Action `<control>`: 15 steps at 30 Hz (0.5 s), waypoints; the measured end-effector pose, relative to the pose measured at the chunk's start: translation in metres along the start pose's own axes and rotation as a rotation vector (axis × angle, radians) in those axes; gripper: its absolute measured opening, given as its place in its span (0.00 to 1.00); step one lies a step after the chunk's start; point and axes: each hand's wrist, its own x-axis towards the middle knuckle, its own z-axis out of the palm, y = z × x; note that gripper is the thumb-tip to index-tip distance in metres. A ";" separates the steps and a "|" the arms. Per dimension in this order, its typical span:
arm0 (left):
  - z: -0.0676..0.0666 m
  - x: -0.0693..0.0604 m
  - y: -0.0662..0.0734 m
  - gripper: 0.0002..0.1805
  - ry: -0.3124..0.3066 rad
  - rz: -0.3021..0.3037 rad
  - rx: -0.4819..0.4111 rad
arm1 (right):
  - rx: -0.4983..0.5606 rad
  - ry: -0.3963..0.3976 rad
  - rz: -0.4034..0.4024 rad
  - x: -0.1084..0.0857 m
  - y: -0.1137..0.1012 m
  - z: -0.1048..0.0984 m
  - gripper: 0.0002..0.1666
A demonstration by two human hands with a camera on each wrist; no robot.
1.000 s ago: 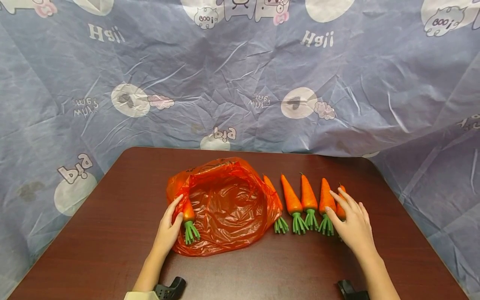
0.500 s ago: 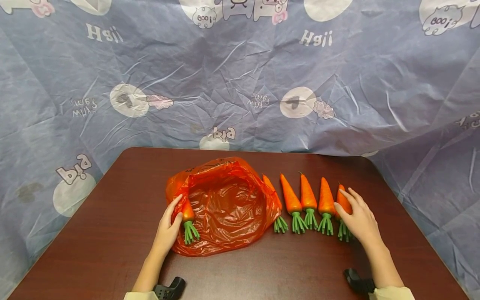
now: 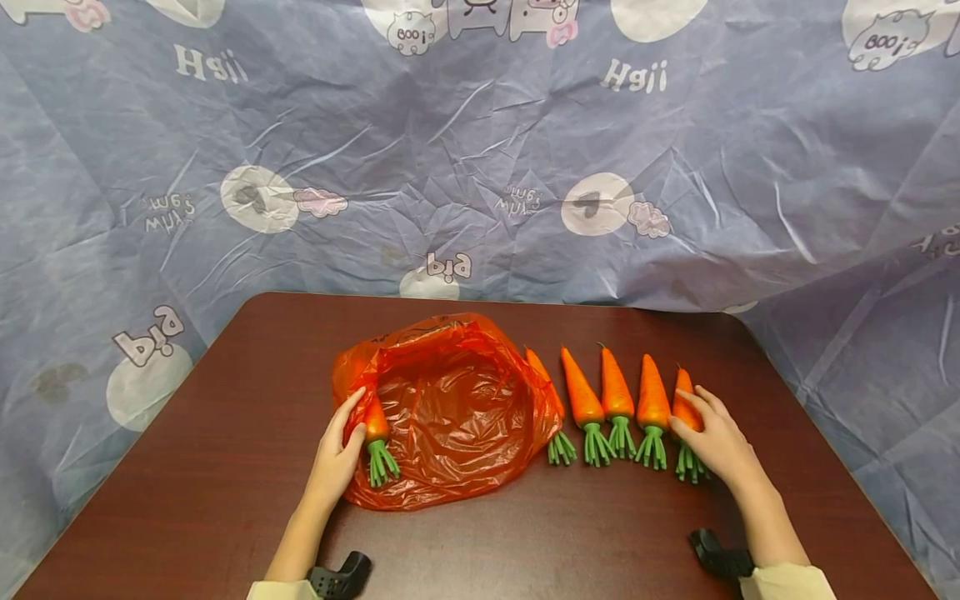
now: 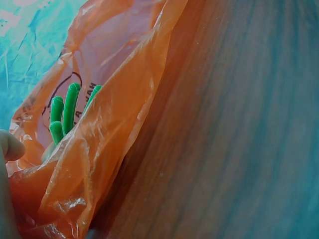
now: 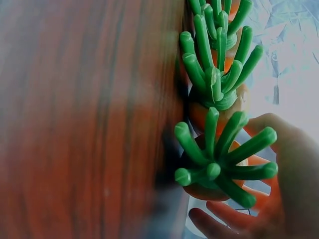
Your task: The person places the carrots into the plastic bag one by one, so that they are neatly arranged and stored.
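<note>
An orange-red plastic bag (image 3: 450,492) lies on the table with its mouth spread toward me. My left hand (image 3: 335,454) holds the bag's left rim; a carrot (image 3: 377,425) with a green stub top lies just inside, beside the thumb. In the left wrist view, its green stems (image 4: 71,102) poke up behind the bag's film. My right hand (image 3: 716,437) is around the rightmost carrot (image 3: 686,400), thumb on the near left side and fingers on the far right side. That carrot still lies on the table. Its green stems (image 5: 219,167) show in the right wrist view.
To the right of the bag, several more carrots stand in a row, tips away from me: one carrot (image 3: 581,387) near the bag, another carrot (image 3: 617,383), and one carrot (image 3: 653,392) beside my right hand. A patterned blue cloth (image 3: 480,167) hangs behind the brown table (image 3: 225,467).
My right hand has shifted right, from over the last two carrots to the rightmost one, and its fingers have closed in around it. The left hand and the bag stay put.
</note>
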 end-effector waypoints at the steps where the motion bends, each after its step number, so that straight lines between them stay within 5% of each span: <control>1: 0.001 0.001 -0.005 0.26 0.002 0.006 -0.001 | 0.004 0.003 -0.005 -0.001 0.000 0.000 0.34; 6: 0.003 0.006 -0.031 0.26 0.010 0.027 -0.001 | 0.026 -0.012 -0.009 -0.006 0.002 0.001 0.32; 15: 0.003 0.006 -0.031 0.27 0.012 0.020 -0.001 | 0.053 0.020 -0.033 -0.010 0.008 0.005 0.31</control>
